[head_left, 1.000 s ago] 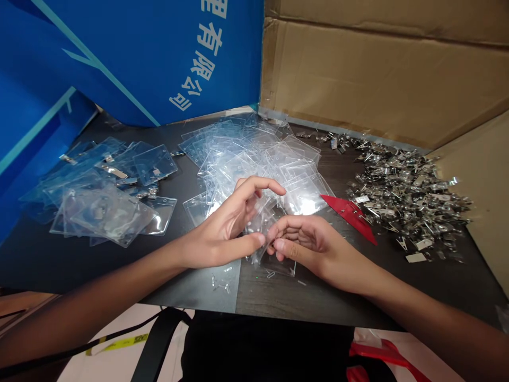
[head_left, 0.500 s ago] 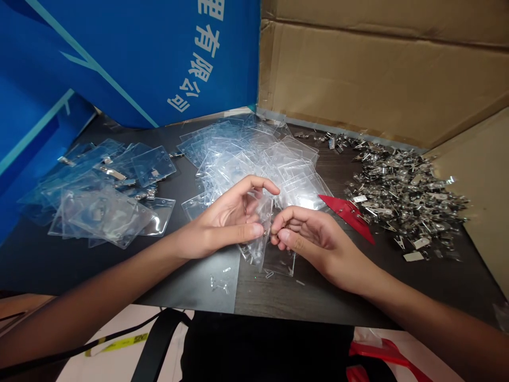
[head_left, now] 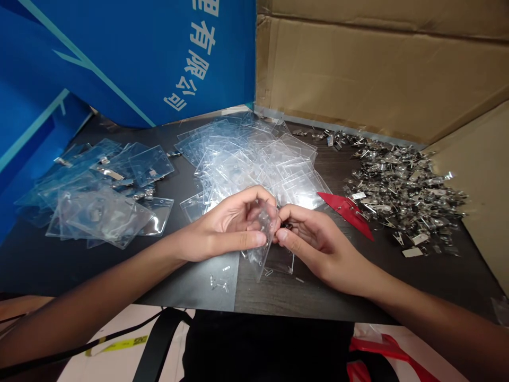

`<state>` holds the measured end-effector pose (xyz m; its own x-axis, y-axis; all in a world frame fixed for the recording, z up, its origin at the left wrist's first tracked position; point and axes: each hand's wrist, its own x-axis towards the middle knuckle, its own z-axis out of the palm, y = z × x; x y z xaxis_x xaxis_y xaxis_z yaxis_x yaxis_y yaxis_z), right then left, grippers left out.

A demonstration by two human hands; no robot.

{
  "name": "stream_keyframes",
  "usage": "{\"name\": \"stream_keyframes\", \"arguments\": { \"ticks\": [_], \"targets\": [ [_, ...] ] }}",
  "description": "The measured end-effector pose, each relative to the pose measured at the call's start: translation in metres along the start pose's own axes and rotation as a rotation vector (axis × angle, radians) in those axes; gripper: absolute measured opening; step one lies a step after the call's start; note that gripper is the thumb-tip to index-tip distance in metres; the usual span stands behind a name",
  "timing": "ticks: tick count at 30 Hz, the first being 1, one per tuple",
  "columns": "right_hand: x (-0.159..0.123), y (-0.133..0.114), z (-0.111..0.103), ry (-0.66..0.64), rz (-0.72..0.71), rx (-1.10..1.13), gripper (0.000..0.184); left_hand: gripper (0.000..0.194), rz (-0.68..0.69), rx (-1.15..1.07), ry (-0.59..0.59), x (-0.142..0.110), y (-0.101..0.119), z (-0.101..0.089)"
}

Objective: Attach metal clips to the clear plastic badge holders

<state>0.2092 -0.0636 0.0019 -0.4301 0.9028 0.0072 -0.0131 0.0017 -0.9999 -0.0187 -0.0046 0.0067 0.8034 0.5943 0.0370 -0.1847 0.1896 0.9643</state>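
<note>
My left hand (head_left: 226, 225) is closed on a clear plastic badge sleeve (head_left: 264, 241), thumb under it and fingers curled over its top edge. My right hand (head_left: 308, 239) meets it from the right, thumb and forefinger pinched at the sleeve's top on a small metal clip (head_left: 283, 227) that is mostly hidden. Both hands hover just above the dark table (head_left: 199, 286), in front of a big heap of empty clear sleeves (head_left: 254, 154).
A pile of sleeves with clips attached (head_left: 99, 196) lies at the left. A heap of loose metal clips (head_left: 401, 185) covers the right side, with a red plastic piece (head_left: 348, 209) beside it. A blue board (head_left: 119, 58) and cardboard walls (head_left: 358, 69) close the back.
My hands have drawn closer together and lifted slightly. My left fingers, arched open before, have curled down onto the sleeve, and my right pinch has moved up to its top edge.
</note>
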Motion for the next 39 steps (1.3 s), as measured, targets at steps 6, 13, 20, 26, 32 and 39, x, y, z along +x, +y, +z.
{"name": "stream_keyframes", "arguments": {
  "ticks": [6, 13, 20, 26, 32, 39],
  "targets": [
    [0.0015, -0.0037, 0.0014, -0.006, 0.077, 0.043, 0.021, 0.024, 0.035, 0.116, 0.02, 0.0001, 0.0054, -0.0005],
    [0.0067, -0.008, -0.0008, -0.032, 0.209, 0.173, 0.039, 0.026, 0.036, 0.18, 0.04, -0.0003, 0.0056, -0.0009],
    [0.0047, -0.0073, 0.0018, 0.005, 0.238, 0.149, 0.044, 0.024, 0.055, 0.163, 0.048, 0.003, 0.0022, 0.0],
    [0.0044, -0.0086, 0.0016, 0.028, 0.226, 0.124, 0.04, 0.024, 0.098, 0.252, 0.101, 0.0024, 0.001, 0.001],
    [0.0042, -0.009, 0.0029, 0.105, 0.1, 0.104, 0.037, 0.023, 0.14, 0.345, 0.145, 0.0025, -0.0027, 0.0014],
    [0.0059, -0.0074, -0.0001, 0.051, 0.128, 0.298, 0.034, 0.019, 0.142, 0.322, 0.134, 0.0011, 0.0001, 0.0038]
  ]
}}
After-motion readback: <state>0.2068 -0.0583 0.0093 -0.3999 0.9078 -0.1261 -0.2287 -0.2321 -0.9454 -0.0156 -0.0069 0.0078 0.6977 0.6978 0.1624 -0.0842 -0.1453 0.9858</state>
